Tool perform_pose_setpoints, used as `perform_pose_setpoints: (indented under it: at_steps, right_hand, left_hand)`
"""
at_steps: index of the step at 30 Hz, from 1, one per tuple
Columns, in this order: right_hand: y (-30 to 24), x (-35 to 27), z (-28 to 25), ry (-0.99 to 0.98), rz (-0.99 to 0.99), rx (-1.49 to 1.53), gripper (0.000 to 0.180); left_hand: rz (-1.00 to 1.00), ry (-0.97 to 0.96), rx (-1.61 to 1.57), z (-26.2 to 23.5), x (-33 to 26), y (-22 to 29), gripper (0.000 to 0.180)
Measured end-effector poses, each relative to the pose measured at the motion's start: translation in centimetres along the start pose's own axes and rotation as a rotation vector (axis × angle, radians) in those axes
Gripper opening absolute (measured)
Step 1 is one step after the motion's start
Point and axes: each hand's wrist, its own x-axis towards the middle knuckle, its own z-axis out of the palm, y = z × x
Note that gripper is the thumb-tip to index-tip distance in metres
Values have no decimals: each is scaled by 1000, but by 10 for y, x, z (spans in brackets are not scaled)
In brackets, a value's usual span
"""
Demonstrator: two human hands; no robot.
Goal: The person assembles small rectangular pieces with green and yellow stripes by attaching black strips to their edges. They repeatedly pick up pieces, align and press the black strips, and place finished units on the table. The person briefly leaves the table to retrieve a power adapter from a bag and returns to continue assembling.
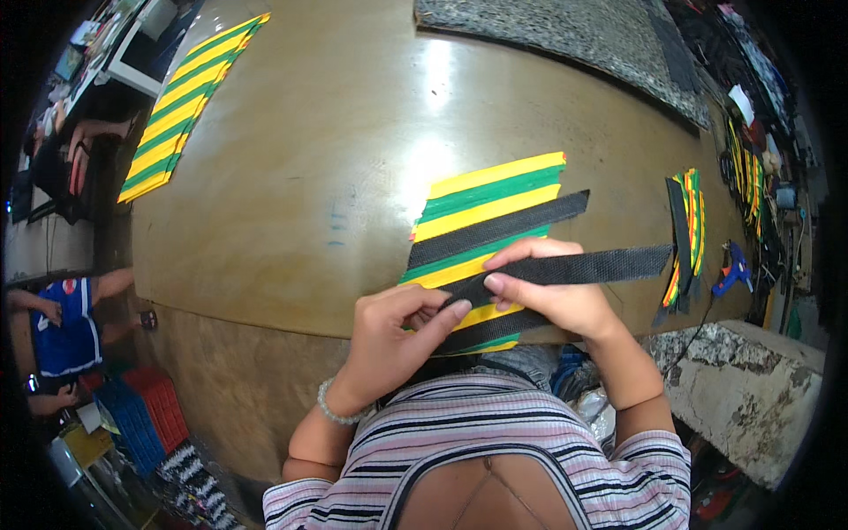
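Observation:
Both my hands work on a black woven strap point(618, 266) over a panel of yellow and green bands point(495, 181). My left hand point(389, 334) pinches the strap's left end between thumb and fingers. A little further along, my right hand point(565, 296) grips the same strap, whose free end sticks out to the right. Above my hands a second black strap point(503, 228) lies slantwise across the panel, and a third black strap point(490, 335) shows below them. My fingers hide part of the panel's middle.
On the brown table point(274, 203), another yellow-green striped piece point(190, 110) lies far left. A speckled grey board point(556, 40) covers the back right. At right are a bundle of coloured strips point(691, 225) and a blue glue gun point(733, 269) with a cord. A person in blue shorts point(66, 331) sits left.

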Motion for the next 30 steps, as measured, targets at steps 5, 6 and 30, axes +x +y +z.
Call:
perform_pose_setpoints:
  at_steps: [5, 6, 30]
  right_hand:
    - [-13, 44, -13, 123, 2, -85, 19]
    - [-15, 54, -17, 147, -4, -114, 19]
    - [1, 96, -22, 113, 30, -218, 18]
  left_hand:
    - [65, 226, 117, -11, 33, -8, 13]
    - [124, 267, 241, -15, 40, -10, 12]
    - [296, -18, 728, -46, 105, -16, 24]
